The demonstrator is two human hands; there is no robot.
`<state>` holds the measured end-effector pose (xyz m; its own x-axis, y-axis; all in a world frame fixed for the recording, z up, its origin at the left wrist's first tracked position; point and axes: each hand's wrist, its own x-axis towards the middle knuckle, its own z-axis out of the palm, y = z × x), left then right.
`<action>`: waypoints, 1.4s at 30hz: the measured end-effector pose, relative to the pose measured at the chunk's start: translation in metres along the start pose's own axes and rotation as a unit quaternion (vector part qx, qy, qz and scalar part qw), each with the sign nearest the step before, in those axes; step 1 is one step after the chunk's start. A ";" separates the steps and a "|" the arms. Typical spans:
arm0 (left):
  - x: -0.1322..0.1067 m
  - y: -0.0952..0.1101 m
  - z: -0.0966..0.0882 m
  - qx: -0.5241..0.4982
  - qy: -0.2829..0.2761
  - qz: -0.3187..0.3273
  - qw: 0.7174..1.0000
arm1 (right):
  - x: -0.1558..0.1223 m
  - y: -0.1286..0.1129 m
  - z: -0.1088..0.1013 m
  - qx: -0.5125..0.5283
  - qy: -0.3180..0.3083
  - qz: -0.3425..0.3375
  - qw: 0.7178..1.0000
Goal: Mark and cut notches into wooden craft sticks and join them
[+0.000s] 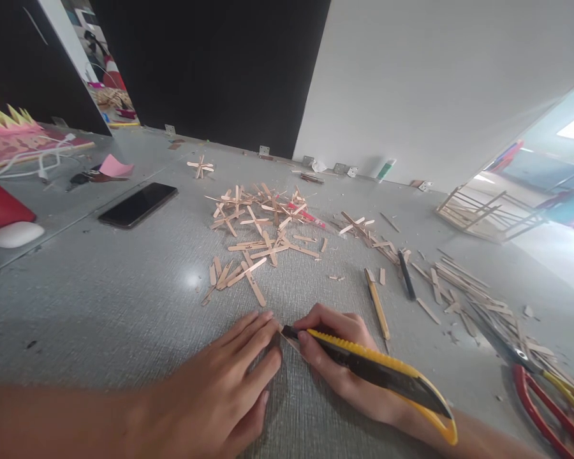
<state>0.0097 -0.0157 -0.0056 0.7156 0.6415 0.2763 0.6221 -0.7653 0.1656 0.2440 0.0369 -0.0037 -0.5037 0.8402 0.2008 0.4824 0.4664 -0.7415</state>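
Note:
My right hand [337, 347] is closed around a yellow and black utility knife [387, 373]. The knife's tip points left, toward the fingertips of my left hand [239, 370]. My left hand lies low on the grey table, its fingers close together and pressing down on a small pale craft stick [291, 341], mostly hidden by the two hands. Just ahead of the hands are crossed craft sticks [253, 277] and a larger heap of stick crosses [268, 210]. To the right of my right hand lies a narrow yellowish cutter [377, 303].
A phone [138, 205] lies at left, near a red object [2, 204]. Scissors [530, 370], a dark-handled tool [406, 274] and scattered stick pieces [459, 280] fill the right side. A stick frame [492, 217] stands behind them. Black and white panels [411, 83] rise at the back.

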 end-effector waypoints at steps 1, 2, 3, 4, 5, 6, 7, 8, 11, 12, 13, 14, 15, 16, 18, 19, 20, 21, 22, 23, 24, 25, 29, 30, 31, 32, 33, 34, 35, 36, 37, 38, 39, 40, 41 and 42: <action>0.000 0.000 0.001 0.000 -0.003 -0.001 1.000 | 0.000 0.001 0.001 0.001 0.000 0.000 1.000; -0.001 -0.001 0.001 -0.002 -0.006 -0.002 1.000 | 0.000 0.001 0.001 0.002 0.000 0.000 1.000; -0.001 -0.001 0.002 -0.004 -0.009 -0.005 1.000 | -0.001 0.002 0.002 0.003 0.000 -0.002 1.000; -0.001 -0.001 0.003 -0.005 -0.010 -0.011 1.000 | -0.001 0.002 0.002 0.004 -0.001 -0.007 1.000; -0.001 -0.001 0.003 -0.003 -0.011 -0.016 1.000 | -0.001 0.002 0.003 0.006 -0.004 -0.013 1.000; -0.001 -0.001 0.004 0.003 -0.012 -0.021 1.000 | -0.001 0.002 0.003 0.009 -0.006 -0.021 1.000; -0.002 -0.001 0.005 0.014 -0.012 -0.026 0.999 | -0.002 0.002 0.003 0.013 -0.009 -0.030 0.999; -0.002 -0.002 0.006 0.026 -0.013 -0.032 0.999 | -0.002 0.002 0.004 0.018 -0.012 -0.039 0.999; -0.004 -0.004 0.009 0.050 -0.033 -0.040 0.997 | -0.001 -0.001 0.004 0.032 -0.032 -0.058 0.997; -0.005 -0.005 0.010 0.051 -0.042 -0.042 0.997 | -0.001 -0.002 0.004 0.033 -0.038 -0.059 0.997; -0.006 -0.005 0.010 0.050 -0.050 -0.043 0.997 | -0.001 -0.003 0.003 0.034 -0.043 -0.058 0.997; -0.007 -0.006 0.011 0.048 -0.058 -0.043 0.996 | 0.000 -0.004 0.003 0.034 -0.046 -0.056 0.997; -0.007 -0.006 0.011 0.049 -0.062 -0.043 0.996 | 0.000 -0.004 0.003 0.032 -0.048 -0.053 0.997; -0.007 -0.006 0.012 0.050 -0.065 -0.044 0.996 | 0.000 -0.004 0.002 0.028 -0.050 -0.048 0.997; -0.006 -0.007 0.011 0.054 -0.069 -0.041 0.995 | 0.001 -0.004 0.002 0.016 -0.061 -0.040 0.997; -0.005 -0.008 0.010 0.058 -0.070 -0.036 0.995 | 0.001 -0.003 0.001 0.013 -0.069 -0.038 0.997; -0.004 -0.009 0.009 0.061 -0.070 -0.030 0.995 | 0.002 -0.002 0.001 0.015 -0.078 -0.037 0.996; -0.003 -0.010 0.008 0.065 -0.071 -0.022 0.995 | 0.003 -0.001 0.001 0.022 -0.086 -0.039 0.995; -0.001 -0.011 0.006 0.067 -0.074 -0.013 0.995 | 0.004 0.000 0.001 0.031 -0.094 -0.043 0.994; 0.001 -0.012 0.004 0.070 -0.078 -0.004 0.995 | 0.004 0.001 0.001 0.038 -0.100 -0.049 0.993; 0.003 -0.013 0.003 0.073 -0.082 0.004 0.994 | 0.005 0.001 0.001 0.040 -0.102 -0.056 0.992; 0.005 -0.014 0.001 0.076 -0.086 0.012 0.993 | 0.005 0.000 0.001 0.037 -0.103 -0.061 0.992; 0.009 -0.013 -0.001 0.099 -0.089 0.035 0.991 | 0.005 -0.004 0.002 0.013 -0.088 -0.066 0.994; 0.010 -0.012 0.000 0.107 -0.085 0.038 0.990 | 0.004 -0.005 0.002 0.012 -0.085 -0.062 0.994; 0.010 -0.011 0.000 0.115 -0.082 0.040 0.989 | 0.004 -0.006 0.003 0.012 -0.083 -0.060 0.995; 0.010 -0.010 0.001 0.123 -0.079 0.040 0.988 | 0.004 -0.007 0.003 0.009 -0.080 -0.060 0.995; 0.011 -0.009 0.002 0.130 -0.077 0.040 0.988 | 0.003 -0.008 0.003 0.008 -0.078 -0.062 0.995; 0.011 -0.009 0.002 0.137 -0.074 0.039 0.987 | 0.003 -0.008 0.003 0.008 -0.076 -0.063 0.995; 0.012 -0.008 0.002 0.143 -0.073 0.038 0.986 | 0.002 -0.008 0.004 0.012 -0.077 -0.064 0.995; 0.012 -0.008 0.002 0.146 -0.074 0.038 0.986 | 0.002 -0.007 0.004 0.019 -0.079 -0.062 0.995; 0.013 -0.008 0.001 0.148 -0.075 0.037 0.985 | 0.001 -0.006 0.004 0.028 -0.082 -0.059 0.995; 0.013 -0.008 0.001 0.149 -0.075 0.038 0.985 | 0.000 -0.004 0.004 0.035 -0.085 -0.055 0.994; 0.013 -0.008 0.000 0.149 -0.075 0.039 0.985 | 0.000 -0.003 0.004 0.039 -0.086 -0.052 0.994; 0.013 -0.009 0.000 0.149 -0.075 0.039 0.985 | -0.001 -0.001 0.004 0.038 -0.086 -0.051 0.994; 0.013 -0.009 0.000 0.149 -0.075 0.040 0.985 | -0.002 0.000 0.004 0.034 -0.085 -0.051 0.994; 0.012 -0.009 -0.001 0.148 -0.075 0.040 0.985 | -0.003 0.001 0.004 0.029 -0.084 -0.053 0.995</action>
<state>0.0129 -0.0013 -0.0031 0.7914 0.5973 0.1299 0.6110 -0.7788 -0.1416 0.2430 0.0339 -0.0071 -0.6647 0.7269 0.1726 0.3813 0.5287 -0.7583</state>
